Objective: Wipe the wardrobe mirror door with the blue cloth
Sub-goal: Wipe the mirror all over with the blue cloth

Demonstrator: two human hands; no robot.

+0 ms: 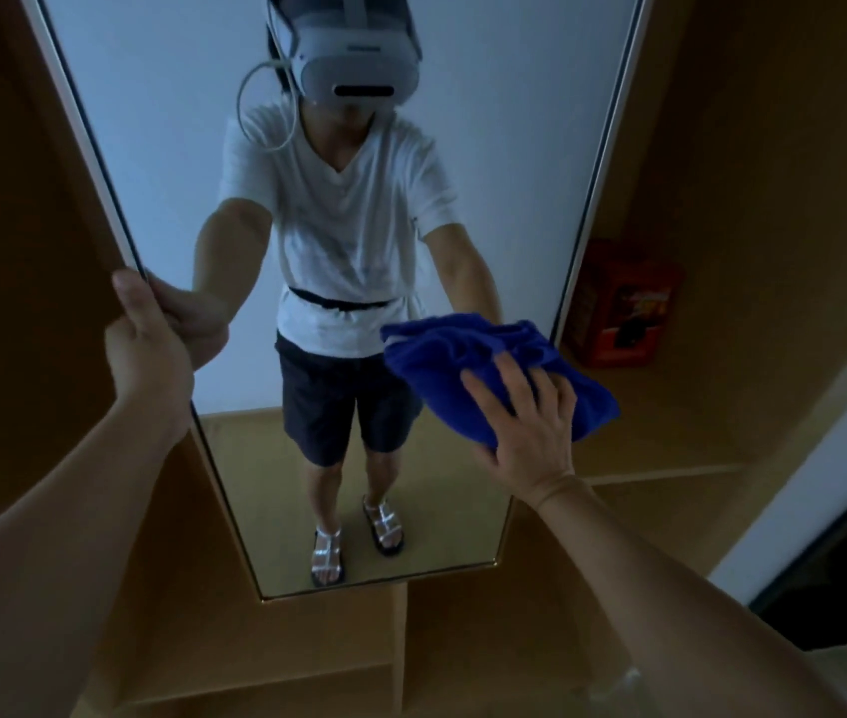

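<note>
Forearms nearest; my left hand (144, 349) grips mirror door (338, 209) edge, apparently steadying it; right hand (525, 422), fingers spread, presses blue cloth (442, 355) against glass.

No readable text anywhere in view.

The headset (354, 49) reflected in the mirror (494, 147) carries a small mark on its front, perhaps a brand name, but it is too blurred to make out. The red box (623, 303) on the shelf (670, 458) beside the mirror has printed graphics with yellow and black patches on its face, and no letter or number of it can be read.
</note>
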